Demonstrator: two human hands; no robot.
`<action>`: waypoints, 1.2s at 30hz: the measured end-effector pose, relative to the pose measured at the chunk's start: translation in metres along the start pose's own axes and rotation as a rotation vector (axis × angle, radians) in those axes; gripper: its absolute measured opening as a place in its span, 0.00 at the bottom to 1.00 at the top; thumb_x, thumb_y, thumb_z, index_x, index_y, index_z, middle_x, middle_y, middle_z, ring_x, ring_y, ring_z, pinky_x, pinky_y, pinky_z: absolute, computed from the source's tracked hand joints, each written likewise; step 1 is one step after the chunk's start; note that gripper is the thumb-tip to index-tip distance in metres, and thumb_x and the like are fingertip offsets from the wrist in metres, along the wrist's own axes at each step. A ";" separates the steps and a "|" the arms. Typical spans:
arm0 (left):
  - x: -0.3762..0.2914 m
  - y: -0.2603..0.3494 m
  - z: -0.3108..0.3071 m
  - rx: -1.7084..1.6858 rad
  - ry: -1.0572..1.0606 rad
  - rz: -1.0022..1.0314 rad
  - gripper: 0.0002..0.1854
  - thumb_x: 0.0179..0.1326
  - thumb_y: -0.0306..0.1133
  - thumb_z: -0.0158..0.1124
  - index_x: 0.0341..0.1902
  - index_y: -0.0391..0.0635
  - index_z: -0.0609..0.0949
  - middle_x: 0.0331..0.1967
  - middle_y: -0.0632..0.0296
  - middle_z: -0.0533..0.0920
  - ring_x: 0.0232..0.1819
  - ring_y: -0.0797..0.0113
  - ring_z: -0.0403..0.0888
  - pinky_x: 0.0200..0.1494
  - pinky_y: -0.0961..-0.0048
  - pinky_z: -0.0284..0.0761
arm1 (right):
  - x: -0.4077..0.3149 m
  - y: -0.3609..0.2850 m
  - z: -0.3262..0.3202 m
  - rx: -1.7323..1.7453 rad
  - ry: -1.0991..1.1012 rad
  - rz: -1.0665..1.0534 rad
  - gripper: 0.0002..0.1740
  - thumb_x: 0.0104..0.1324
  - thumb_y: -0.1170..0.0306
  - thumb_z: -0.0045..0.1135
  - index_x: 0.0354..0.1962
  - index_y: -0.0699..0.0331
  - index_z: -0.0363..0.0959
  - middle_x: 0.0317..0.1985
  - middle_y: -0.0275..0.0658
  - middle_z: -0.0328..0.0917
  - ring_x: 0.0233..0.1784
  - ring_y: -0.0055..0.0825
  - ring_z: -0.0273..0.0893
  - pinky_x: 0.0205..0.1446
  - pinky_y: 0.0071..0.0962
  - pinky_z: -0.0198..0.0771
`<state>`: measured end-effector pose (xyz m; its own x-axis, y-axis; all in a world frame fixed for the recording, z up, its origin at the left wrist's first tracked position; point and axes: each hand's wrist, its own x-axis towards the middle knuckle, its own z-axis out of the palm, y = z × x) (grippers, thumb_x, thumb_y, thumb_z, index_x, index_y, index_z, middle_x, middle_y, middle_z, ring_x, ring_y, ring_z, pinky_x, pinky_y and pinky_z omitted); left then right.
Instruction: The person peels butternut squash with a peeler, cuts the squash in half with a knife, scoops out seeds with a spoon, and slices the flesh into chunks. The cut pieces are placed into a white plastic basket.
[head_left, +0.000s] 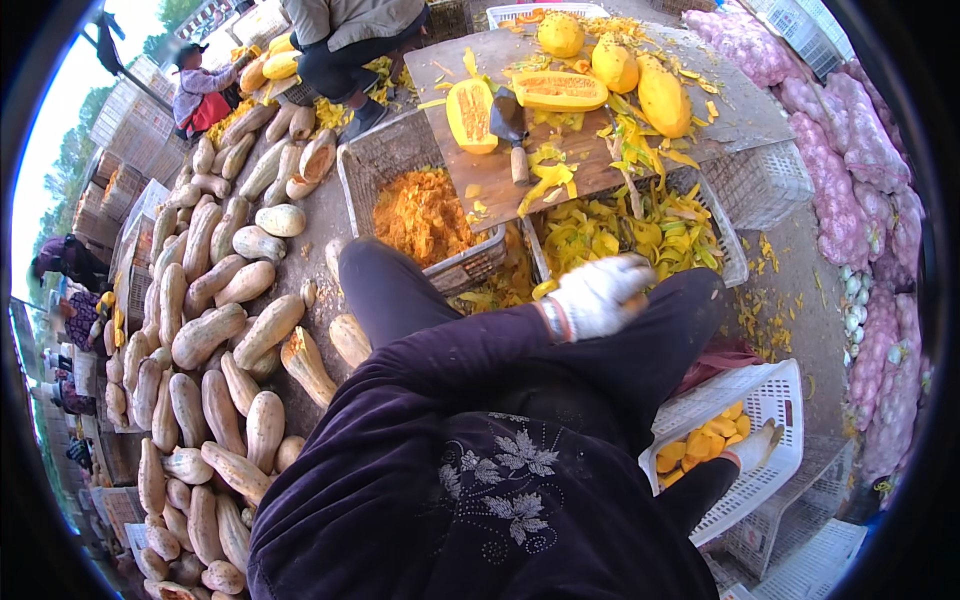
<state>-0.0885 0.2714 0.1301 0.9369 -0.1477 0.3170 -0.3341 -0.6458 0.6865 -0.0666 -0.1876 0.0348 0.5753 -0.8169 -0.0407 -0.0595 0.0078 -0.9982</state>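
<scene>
My left hand (600, 298), in a white knit glove, is blurred above my lap, near a crate of yellow-green squash peelings (600, 232). Its fingers are curled, and whether they hold anything is unclear. On the right, my gloved right hand (752, 448) is inside a white plastic basket (780, 397), beside cut orange squash pieces (705, 442). A cleaver (508, 124) with a wooden handle lies on the wooden board (495, 187) before me. Around it are halved squash (471, 116), another cut half (560, 91) and several peeled whole squash (664, 96).
A crate of orange squash pulp (424, 214) stands left of the peelings. Many unpeeled squash (210, 337) cover the ground on my left. Pink mesh sacks (832, 195) line the right. One person (352, 45) sits beyond the board; another (201, 90) sits farther back.
</scene>
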 end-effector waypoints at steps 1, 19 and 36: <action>-0.004 -0.010 -0.010 0.007 0.024 -0.039 0.20 0.67 0.38 0.65 0.60 0.45 0.80 0.61 0.48 0.79 0.60 0.46 0.80 0.61 0.59 0.79 | -0.005 -0.001 0.007 0.080 -0.031 -0.005 0.27 0.72 0.70 0.57 0.65 0.73 0.70 0.58 0.50 0.78 0.56 0.39 0.79 0.64 0.36 0.74; -0.071 -0.191 -0.144 -0.602 0.667 -0.876 0.19 0.73 0.40 0.59 0.62 0.48 0.83 0.42 0.64 0.83 0.41 0.71 0.81 0.43 0.74 0.79 | -0.213 -0.071 0.436 -0.330 -1.283 -0.582 0.22 0.71 0.58 0.55 0.54 0.64 0.82 0.58 0.45 0.83 0.62 0.41 0.79 0.67 0.31 0.69; 0.012 -0.301 -0.194 -0.535 0.692 -1.200 0.39 0.65 0.46 0.66 0.75 0.40 0.67 0.56 0.50 0.81 0.44 0.61 0.83 0.40 0.66 0.83 | -0.224 -0.041 0.643 -1.274 -1.179 -0.747 0.27 0.62 0.64 0.53 0.58 0.65 0.78 0.61 0.58 0.79 0.66 0.51 0.77 0.70 0.44 0.70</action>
<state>0.0031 0.6091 0.0542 0.4915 0.7374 -0.4633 0.4426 0.2466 0.8621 0.3314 0.3660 0.0566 0.9213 0.3134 -0.2301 0.2641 -0.9388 -0.2213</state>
